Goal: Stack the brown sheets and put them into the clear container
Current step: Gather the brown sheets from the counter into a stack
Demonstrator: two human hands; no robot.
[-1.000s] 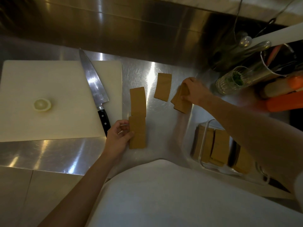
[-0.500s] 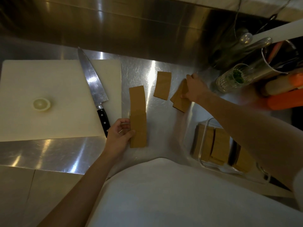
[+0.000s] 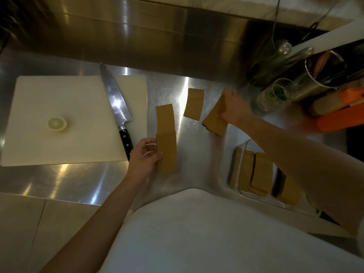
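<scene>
A steel worktop (image 3: 197,154) is seen from above, with a clear container (image 3: 241,166) taken as the landmark at its near right. Several brown sheets (image 3: 262,174) are already stood inside the container. To the left of the container, a sheet stack (image 3: 166,152) is gripped at its left edge by the left hand (image 3: 144,156), thumb on top and fingers curled beneath; it overlaps the near end of a longer curved sheet (image 3: 165,120) that lies flat and runs away from it. Beyond the container, a second stack (image 3: 213,120) is pinched by the right hand (image 3: 233,108), closed around its far end, with the near end tilted down toward the worktop. A single sheet (image 3: 194,104) lies loose between the curved sheet and the right hand's stack. Far left of the container, a white cutting board (image 3: 59,115) is laid out, with a knife (image 3: 116,103) across its right part and a lemon half (image 3: 57,124) near its middle. A glass jar (image 3: 275,95) is tipped beyond the container, at the right.
</scene>
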